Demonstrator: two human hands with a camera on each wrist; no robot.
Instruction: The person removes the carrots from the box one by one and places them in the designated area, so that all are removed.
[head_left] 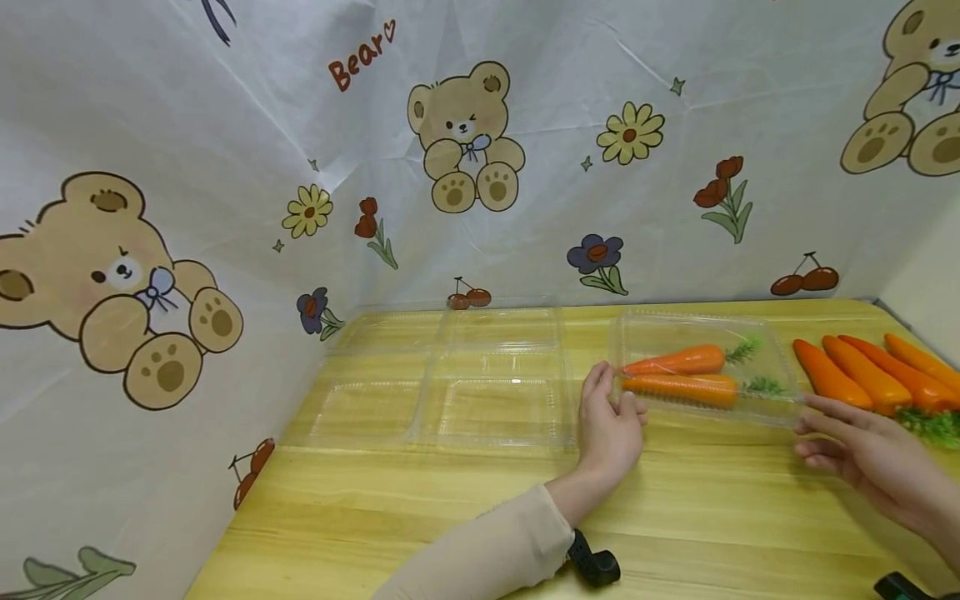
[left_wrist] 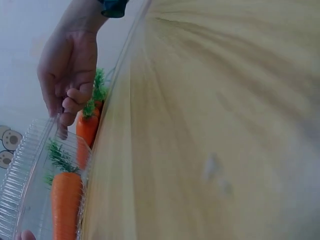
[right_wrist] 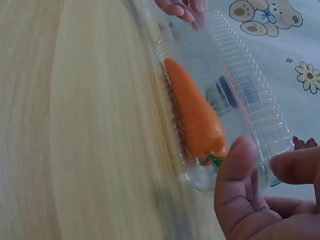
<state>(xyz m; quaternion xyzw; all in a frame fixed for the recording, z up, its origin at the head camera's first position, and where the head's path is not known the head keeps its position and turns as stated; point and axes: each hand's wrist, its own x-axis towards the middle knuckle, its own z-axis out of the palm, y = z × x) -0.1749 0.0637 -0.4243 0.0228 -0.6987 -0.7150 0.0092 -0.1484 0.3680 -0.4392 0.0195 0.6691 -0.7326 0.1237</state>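
Observation:
A clear plastic clamshell box [head_left: 772,358] stands on the table, its lid half lying over the base. Two orange carrots [head_left: 678,389] with green tops lie inside it, seen through the plastic. My left hand [head_left: 611,425] holds the box's left edge with fingers and thumb. At the opposite end, my right hand [head_left: 862,450] pinches the front right corner. In the right wrist view, the thumb and forefinger [right_wrist: 297,167] of this hand come together at the rim seam. A carrot [left_wrist: 66,205] shows through the wall in the left wrist view.
Several loose carrots [head_left: 870,379] lie in a row right of the box. Two more clear plastic containers [head_left: 495,408] spread open at the left of the wooden table [head_left: 675,500]. A bear-print sheet [head_left: 540,208] covers the walls behind and to the left.

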